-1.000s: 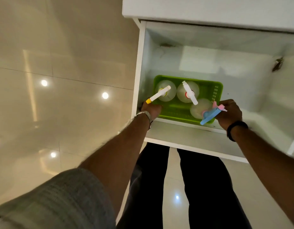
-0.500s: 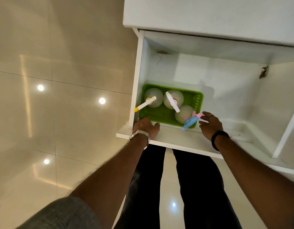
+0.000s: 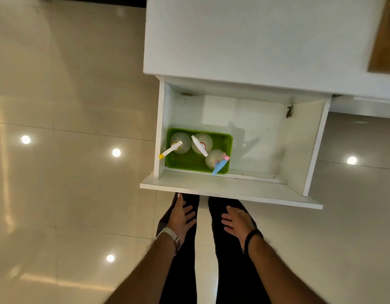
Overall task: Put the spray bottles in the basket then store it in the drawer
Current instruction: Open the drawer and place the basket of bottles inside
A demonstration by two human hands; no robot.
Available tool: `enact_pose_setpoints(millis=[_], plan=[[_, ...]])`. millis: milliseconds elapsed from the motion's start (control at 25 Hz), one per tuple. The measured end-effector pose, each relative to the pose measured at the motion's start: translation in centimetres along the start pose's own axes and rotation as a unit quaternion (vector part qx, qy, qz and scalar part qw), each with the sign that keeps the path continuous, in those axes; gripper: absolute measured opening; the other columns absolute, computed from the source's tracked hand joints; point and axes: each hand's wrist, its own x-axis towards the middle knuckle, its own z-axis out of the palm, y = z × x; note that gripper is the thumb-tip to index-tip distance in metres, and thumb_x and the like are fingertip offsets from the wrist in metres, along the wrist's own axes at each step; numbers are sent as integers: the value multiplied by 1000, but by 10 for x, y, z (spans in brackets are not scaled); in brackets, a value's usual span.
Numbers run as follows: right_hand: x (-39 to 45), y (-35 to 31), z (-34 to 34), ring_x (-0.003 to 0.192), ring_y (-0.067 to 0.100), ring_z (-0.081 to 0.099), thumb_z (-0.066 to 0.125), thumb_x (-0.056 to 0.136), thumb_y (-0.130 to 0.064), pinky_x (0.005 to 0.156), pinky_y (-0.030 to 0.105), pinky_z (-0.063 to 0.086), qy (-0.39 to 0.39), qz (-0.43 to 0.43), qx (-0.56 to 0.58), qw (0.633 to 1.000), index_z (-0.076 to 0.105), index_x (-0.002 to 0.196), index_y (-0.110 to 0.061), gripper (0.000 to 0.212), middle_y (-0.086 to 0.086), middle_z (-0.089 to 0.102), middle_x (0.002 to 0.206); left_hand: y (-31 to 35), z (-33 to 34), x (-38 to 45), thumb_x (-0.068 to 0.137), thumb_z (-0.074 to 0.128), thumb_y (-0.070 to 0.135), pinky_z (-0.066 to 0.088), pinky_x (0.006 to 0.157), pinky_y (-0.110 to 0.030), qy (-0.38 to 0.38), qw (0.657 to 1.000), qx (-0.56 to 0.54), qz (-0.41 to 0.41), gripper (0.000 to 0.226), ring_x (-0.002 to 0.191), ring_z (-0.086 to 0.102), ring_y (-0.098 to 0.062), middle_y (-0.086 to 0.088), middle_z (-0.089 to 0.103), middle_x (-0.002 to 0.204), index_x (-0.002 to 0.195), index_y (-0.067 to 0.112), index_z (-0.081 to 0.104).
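Drawer (image 3: 255, 191) open, basket (image 3: 185, 161) sits in its front-left corner, touching the left wall. Three bottles (image 3: 213, 157) upright inside; yellow-tipped nozzle (image 3: 168, 150) sticks out over the drawer's left wall, blue trigger (image 3: 219, 167) overhangs the basket's front rim. Rest of drawer floor bare. Left hand (image 3: 182, 216) and right hand (image 3: 236, 220) hang below the drawer front, over dark trousers (image 3: 224, 260), fingers spread, holding nothing. White worktop (image 3: 244, 40) above; glossy tiled floor (image 3: 69, 172) all round.

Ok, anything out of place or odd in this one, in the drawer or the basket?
Little. The green basket sits flat in the open drawer's front-left corner, three spray bottles upright inside. The yellow-tipped nozzle pokes past the basket rim toward the drawer's side wall. Both hands are empty.
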Motion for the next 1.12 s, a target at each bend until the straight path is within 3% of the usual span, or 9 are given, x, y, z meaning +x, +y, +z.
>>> enact_pose_setpoints(millis=[80,160,240,320,400,520,720,840,1120], plan=[[6,-18,-2,132,34,50,49,103,-26,111,47,41,15,20,220,975,48,141,-9,42,17,53,139,26,12,7,99,34,65,31,122,-48,-21,991,-128,-20,74,144,41,-35,-15,42,157,156,18,32],[12,-50,-6,127,33,55,57,95,-29,110,46,43,27,30,396,917,52,136,-9,46,15,57,136,56,23,6,91,38,73,38,117,-51,-16,967,-249,-42,74,130,53,-36,-14,57,140,145,23,48],[12,-78,-9,125,30,57,61,88,-38,109,46,43,43,72,456,886,53,131,-13,49,12,58,135,80,31,0,83,43,77,43,110,-55,19,949,-306,-75,72,111,59,-38,-12,64,120,134,27,56],[11,-99,-7,128,30,53,59,87,-45,112,49,38,60,93,436,893,50,132,-17,55,9,52,139,99,38,-6,80,43,79,38,113,-55,50,945,-306,-99,78,115,57,-37,-9,60,125,138,27,51],[9,-113,-3,130,32,49,57,88,-48,113,54,35,72,89,426,897,46,138,-17,59,9,47,141,117,46,-11,80,41,80,27,119,-56,86,944,-297,-118,86,138,43,-36,-7,47,147,147,27,42],[4,-138,2,122,36,54,57,90,-46,108,57,40,58,73,439,893,49,135,-18,53,13,53,136,147,63,-18,83,35,79,22,120,-57,93,948,-290,-97,86,148,28,-34,-5,32,161,153,29,36],[-6,-193,7,136,39,40,56,91,-42,112,60,33,64,44,402,912,35,147,-15,66,16,35,153,193,93,-32,84,32,80,33,116,-55,41,956,-287,-47,88,149,27,-34,-5,25,165,156,30,31],[-10,-231,10,146,40,26,53,94,-41,115,63,26,64,7,386,920,20,157,-17,75,16,18,163,216,105,-38,86,32,78,29,118,-57,9,963,-270,-19,88,151,23,-36,-6,19,168,159,29,23],[-15,-306,13,139,43,36,50,98,-40,114,60,33,10,-86,404,911,26,153,-13,66,18,27,157,274,147,-28,96,30,64,16,123,-60,-95,957,-269,45,82,156,9,-40,-11,7,171,162,23,5]])
